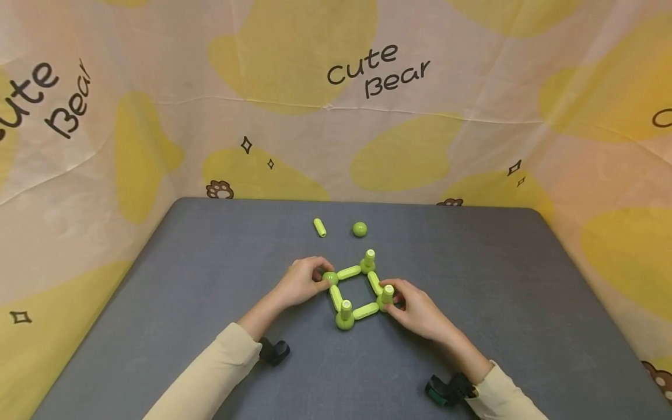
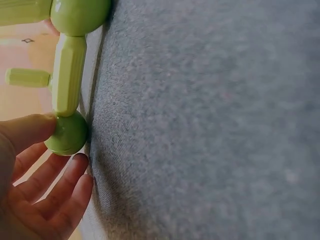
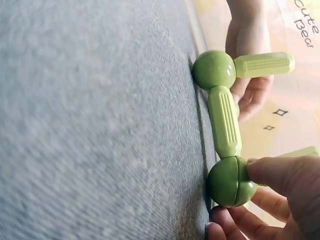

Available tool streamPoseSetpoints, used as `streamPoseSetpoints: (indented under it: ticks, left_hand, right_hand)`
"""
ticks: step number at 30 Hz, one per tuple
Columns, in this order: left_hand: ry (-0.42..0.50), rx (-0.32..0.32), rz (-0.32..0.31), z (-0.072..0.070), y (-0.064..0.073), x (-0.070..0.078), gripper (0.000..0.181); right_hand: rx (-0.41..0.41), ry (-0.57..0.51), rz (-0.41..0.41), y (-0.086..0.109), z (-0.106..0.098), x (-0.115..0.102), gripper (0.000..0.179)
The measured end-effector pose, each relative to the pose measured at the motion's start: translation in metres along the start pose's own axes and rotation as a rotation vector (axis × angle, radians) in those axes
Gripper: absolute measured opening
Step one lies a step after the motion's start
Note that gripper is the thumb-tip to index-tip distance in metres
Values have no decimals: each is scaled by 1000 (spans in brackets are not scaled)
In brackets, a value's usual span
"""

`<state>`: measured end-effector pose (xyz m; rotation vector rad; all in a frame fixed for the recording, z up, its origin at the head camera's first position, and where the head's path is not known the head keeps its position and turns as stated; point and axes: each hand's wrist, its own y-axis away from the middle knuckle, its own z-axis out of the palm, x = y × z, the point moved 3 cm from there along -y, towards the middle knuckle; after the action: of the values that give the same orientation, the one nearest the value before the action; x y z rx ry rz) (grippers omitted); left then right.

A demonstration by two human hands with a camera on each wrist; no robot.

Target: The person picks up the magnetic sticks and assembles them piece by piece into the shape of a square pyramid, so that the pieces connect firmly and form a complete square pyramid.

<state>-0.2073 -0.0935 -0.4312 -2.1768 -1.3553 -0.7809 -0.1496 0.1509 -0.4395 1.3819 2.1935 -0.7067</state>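
Note:
A square frame of light green rods and darker green balls lies flat on the grey table. My left hand (image 1: 305, 280) pinches the ball (image 1: 330, 279) at its left corner between thumb and fingers; this ball carries no upright rod. At the right corner my right hand (image 1: 417, 309) holds another ball (image 3: 232, 181), thumb on one side and fingers on the other. Upright rods stand on the right, far and near corners: one rod (image 1: 388, 293) beside my right fingers, one rod (image 1: 370, 257) at the back, and one rod (image 1: 346, 309) on the front ball (image 1: 344, 321).
Beyond the frame lie a loose light green rod (image 1: 319, 227) and a loose green ball (image 1: 359, 229). The grey table (image 1: 236, 233) ends at a patterned cloth wall (image 1: 294, 134) at the back and sides. Each wrist wears a black camera mount (image 1: 446, 389).

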Motion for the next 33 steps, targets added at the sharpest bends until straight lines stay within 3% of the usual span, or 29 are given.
streamPoseSetpoints:
  ticks: [6,21,27,33]
  left_hand:
    - [-5,-5,37,0,9,2,17]
    - [-27,-47,60,0,26,7,19]
    - [-25,-71,95,-7,21,7,18]
    - [-7,-34,46,-22,3,2,20]
  right_hand:
    - [3,11,18,-3,-2,5,34]
    - [13,-6,26,-7,-6,10,24]
    - [11,-4,24,-7,-6,11,25]
    - [13,-17,25,-7,-6,11,25]
